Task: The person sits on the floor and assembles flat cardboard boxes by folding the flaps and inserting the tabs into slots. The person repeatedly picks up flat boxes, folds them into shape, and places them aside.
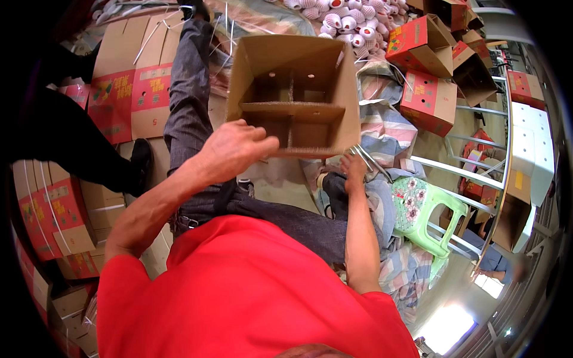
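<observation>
An open cardboard box point(351, 101) stands in front of me between my legs, its inside split into compartments by crossed cardboard dividers point(286, 108). My left hand point(239, 149) is closed over the box's near left edge, fingers curled. By the near right corner is my right hand point(354, 170), fingers stretched and apart; whether they touch the box I cannot tell. Beside that hand lie thin shiny strips point(373, 162), of unclear kind. What the left fingertips press on is hidden.
Round fruit in white foam nets point(352, 24) is heaped beyond the box. Red and brown cartons point(427, 98) lie at the right, with flatter ones point(128, 101) at the left. A green stool point(427, 218) stands on striped cloth point(388, 116). A person in dark trousers point(77, 131) stands left.
</observation>
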The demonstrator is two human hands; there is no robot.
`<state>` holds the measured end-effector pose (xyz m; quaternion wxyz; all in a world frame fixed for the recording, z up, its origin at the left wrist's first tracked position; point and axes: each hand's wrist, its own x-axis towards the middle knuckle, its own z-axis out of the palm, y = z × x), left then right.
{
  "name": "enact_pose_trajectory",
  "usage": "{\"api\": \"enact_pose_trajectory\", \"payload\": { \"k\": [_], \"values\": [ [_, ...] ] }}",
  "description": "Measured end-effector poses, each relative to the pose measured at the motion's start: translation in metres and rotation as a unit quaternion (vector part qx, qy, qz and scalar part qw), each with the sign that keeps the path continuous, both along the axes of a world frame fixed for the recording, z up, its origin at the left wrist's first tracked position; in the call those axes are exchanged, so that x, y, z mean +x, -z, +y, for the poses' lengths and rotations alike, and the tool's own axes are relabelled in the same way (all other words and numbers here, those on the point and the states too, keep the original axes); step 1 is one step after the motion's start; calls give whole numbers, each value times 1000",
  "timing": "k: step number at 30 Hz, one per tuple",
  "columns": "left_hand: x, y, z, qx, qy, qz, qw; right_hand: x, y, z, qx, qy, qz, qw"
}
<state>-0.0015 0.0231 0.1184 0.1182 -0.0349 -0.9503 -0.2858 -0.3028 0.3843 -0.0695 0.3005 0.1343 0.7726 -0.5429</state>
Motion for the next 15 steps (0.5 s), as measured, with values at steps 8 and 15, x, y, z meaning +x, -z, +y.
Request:
{"api": "enact_pose_trajectory", "payload": {
  "k": [8,15],
  "values": [
    [19,89,27,-55,53,-155,985,65,-88,-108,-103,-335,160,923],
    [-68,100,6,-253,-46,-115,960,65,-91,-122,164,-372,253,878]
  ]
}}
